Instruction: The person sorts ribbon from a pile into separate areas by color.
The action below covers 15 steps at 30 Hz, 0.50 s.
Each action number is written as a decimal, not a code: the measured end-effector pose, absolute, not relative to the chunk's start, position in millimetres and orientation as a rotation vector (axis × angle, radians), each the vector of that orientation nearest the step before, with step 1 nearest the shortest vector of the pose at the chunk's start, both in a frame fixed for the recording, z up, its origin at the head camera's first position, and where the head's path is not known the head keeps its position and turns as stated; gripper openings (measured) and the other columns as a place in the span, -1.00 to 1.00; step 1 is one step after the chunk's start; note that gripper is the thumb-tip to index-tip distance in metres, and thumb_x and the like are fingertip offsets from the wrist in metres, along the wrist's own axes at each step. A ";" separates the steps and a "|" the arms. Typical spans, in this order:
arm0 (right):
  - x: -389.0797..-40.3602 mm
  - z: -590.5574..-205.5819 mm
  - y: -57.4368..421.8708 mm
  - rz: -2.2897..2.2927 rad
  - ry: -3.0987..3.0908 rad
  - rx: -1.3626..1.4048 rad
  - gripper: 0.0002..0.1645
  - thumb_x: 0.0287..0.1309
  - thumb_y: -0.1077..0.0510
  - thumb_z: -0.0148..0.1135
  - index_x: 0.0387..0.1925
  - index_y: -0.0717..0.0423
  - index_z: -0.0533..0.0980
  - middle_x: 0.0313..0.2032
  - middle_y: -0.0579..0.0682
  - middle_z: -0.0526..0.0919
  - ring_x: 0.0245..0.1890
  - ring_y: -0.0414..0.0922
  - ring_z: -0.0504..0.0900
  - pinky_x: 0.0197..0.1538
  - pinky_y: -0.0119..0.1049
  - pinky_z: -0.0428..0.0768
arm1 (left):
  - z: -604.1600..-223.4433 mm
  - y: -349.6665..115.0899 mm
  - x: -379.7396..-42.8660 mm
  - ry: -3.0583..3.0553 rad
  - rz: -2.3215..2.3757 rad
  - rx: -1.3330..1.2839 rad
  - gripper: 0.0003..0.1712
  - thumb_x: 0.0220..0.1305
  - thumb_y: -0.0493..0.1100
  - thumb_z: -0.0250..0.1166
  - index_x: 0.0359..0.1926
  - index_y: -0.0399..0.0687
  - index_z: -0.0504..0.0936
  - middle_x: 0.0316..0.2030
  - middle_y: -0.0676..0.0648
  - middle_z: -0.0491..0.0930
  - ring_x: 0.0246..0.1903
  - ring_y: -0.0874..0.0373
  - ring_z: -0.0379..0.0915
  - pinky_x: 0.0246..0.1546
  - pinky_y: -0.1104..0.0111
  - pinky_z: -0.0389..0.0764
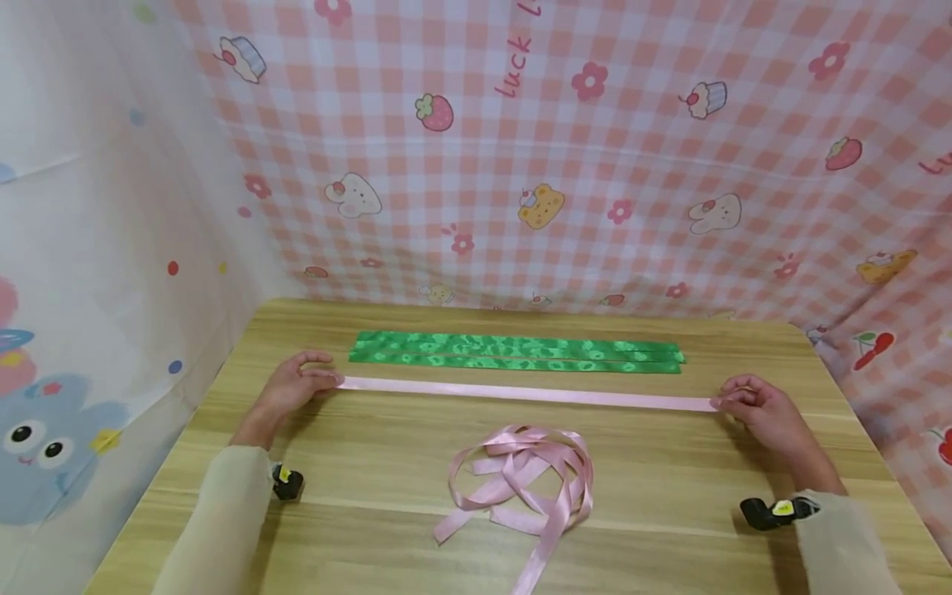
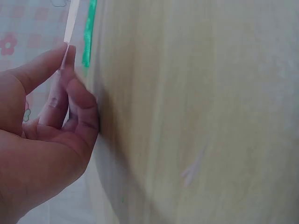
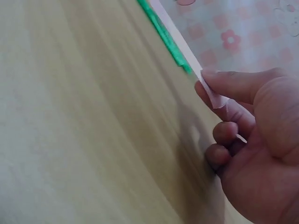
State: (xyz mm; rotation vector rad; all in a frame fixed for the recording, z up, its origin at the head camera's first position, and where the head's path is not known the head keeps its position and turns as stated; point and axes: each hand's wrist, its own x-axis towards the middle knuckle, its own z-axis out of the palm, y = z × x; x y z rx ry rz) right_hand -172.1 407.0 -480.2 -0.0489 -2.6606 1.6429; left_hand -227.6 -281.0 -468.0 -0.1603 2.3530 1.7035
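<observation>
A narrow pale pink ribbon (image 1: pixel 528 394) is stretched nearly straight across the table between my two hands. My left hand (image 1: pixel 297 384) pinches its left end between thumb and fingers; the left wrist view shows the ribbon (image 2: pixel 72 21) leading away from the fingertips. At the other end my right hand (image 1: pixel 762 409) pinches the ribbon with thumb and index finger, and a short tail (image 3: pixel 216 100) sticks out past the pinch in the right wrist view. Just beyond the stretched strip lie several green patterned ribbon strips (image 1: pixel 513 350), side by side and parallel to it.
A loose, looped heap of pink ribbon (image 1: pixel 513 479) lies on the wooden table (image 1: pixel 372 512) nearer to me, one tail running toward the front edge. A pink checked cloth (image 1: pixel 483 165) hangs behind the table, and a white printed cloth (image 1: pixel 97 231) hangs at the left.
</observation>
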 end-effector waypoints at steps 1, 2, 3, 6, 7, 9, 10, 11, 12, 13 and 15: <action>-172.4 -481.2 406.6 1.601 -2.679 -0.065 -0.78 0.28 0.22 0.29 -0.18 0.24 0.43 -0.49 -0.38 0.61 -0.55 -0.34 0.40 -0.55 -0.37 0.32 | -468.1 -280.8 -228.0 2.370 1.674 -0.169 -0.35 0.31 -0.24 0.34 0.30 -0.41 0.28 -0.32 0.20 0.73 -0.33 0.42 0.59 -0.27 0.52 0.57; -173.0 -482.1 406.1 1.554 -2.699 -0.087 -0.75 0.28 0.19 0.30 -0.18 0.26 0.43 -0.49 -0.38 0.60 -0.53 -0.34 0.41 -0.53 -0.38 0.33 | -468.0 -280.6 -228.3 2.388 1.645 -0.177 -0.35 0.30 -0.22 0.35 0.29 -0.39 0.30 -0.32 0.21 0.73 -0.34 0.42 0.58 -0.29 0.52 0.55; -173.6 -482.8 405.3 1.515 -2.712 -0.099 -0.71 0.28 0.18 0.31 -0.17 0.29 0.42 -0.49 -0.38 0.60 -0.52 -0.35 0.40 -0.51 -0.39 0.33 | -468.0 -280.5 -228.5 2.401 1.623 -0.185 -0.36 0.31 -0.20 0.35 0.28 -0.38 0.31 -0.32 0.20 0.73 -0.35 0.41 0.57 -0.31 0.50 0.54; -175.4 -485.0 404.3 1.417 -2.753 -0.124 -0.69 0.27 0.17 0.31 -0.15 0.30 0.41 -0.51 -0.40 0.57 -0.52 -0.36 0.39 -0.50 -0.40 0.35 | -467.9 -280.9 -228.7 2.435 1.577 -0.192 -0.39 0.31 -0.18 0.34 0.26 -0.37 0.35 -0.33 0.20 0.73 -0.36 0.39 0.54 -0.33 0.49 0.53; -175.8 -485.5 403.9 1.409 -2.759 -0.132 -0.70 0.26 0.19 0.31 -0.14 0.31 0.41 -0.51 -0.39 0.57 -0.52 -0.37 0.39 -0.51 -0.40 0.34 | -467.8 -281.1 -228.7 2.440 1.569 -0.192 -0.41 0.31 -0.18 0.34 0.25 -0.36 0.36 -0.34 0.21 0.73 -0.37 0.39 0.53 -0.34 0.49 0.52; -176.2 -486.6 403.2 1.390 -2.777 -0.140 -0.71 0.26 0.24 0.30 -0.12 0.32 0.41 -0.51 -0.38 0.58 -0.51 -0.38 0.40 -0.50 -0.40 0.34 | -468.0 -281.5 -228.9 2.455 1.543 -0.189 -0.42 0.32 -0.17 0.33 0.24 -0.36 0.37 -0.35 0.23 0.72 -0.38 0.37 0.49 -0.36 0.47 0.49; -176.3 -487.2 403.2 1.380 -2.792 -0.140 -0.72 0.26 0.25 0.28 -0.11 0.32 0.41 -0.49 -0.38 0.60 -0.50 -0.39 0.42 -0.49 -0.41 0.35 | -468.0 -281.7 -228.9 2.453 1.538 -0.188 -0.43 0.32 -0.17 0.33 0.24 -0.35 0.37 -0.35 0.24 0.71 -0.39 0.36 0.48 -0.36 0.47 0.48; -176.4 -487.9 403.4 1.373 -2.805 -0.141 -0.72 0.27 0.27 0.27 -0.10 0.33 0.41 -0.48 -0.37 0.61 -0.48 -0.40 0.44 -0.47 -0.42 0.36 | -467.9 -281.8 -229.0 2.452 1.530 -0.194 -0.44 0.33 -0.17 0.32 0.23 -0.34 0.38 -0.35 0.24 0.71 -0.39 0.34 0.46 -0.37 0.46 0.47; -176.6 -488.3 403.4 1.373 -2.813 -0.143 -0.72 0.27 0.27 0.26 -0.08 0.33 0.41 -0.47 -0.36 0.63 -0.46 -0.40 0.45 -0.46 -0.43 0.37 | -467.7 -281.8 -229.0 2.453 1.518 -0.198 -0.44 0.33 -0.16 0.32 0.23 -0.33 0.38 -0.35 0.25 0.71 -0.39 0.33 0.45 -0.37 0.45 0.46; -176.7 -488.6 403.3 1.370 -2.824 -0.153 -0.72 0.28 0.26 0.25 -0.08 0.33 0.41 -0.46 -0.35 0.64 -0.45 -0.40 0.45 -0.44 -0.42 0.36 | -467.4 -281.6 -229.0 2.454 1.509 -0.202 -0.45 0.33 -0.15 0.32 0.23 -0.33 0.38 -0.34 0.25 0.71 -0.39 0.33 0.45 -0.36 0.45 0.46; -176.6 -488.8 403.3 1.362 -2.841 -0.178 -0.70 0.29 0.23 0.26 -0.06 0.31 0.40 -0.46 -0.34 0.65 -0.43 -0.40 0.46 -0.41 -0.44 0.37 | -466.8 -281.3 -229.0 2.453 1.493 -0.216 -0.46 0.34 -0.15 0.32 0.22 -0.31 0.39 -0.34 0.24 0.71 -0.39 0.32 0.44 -0.36 0.44 0.47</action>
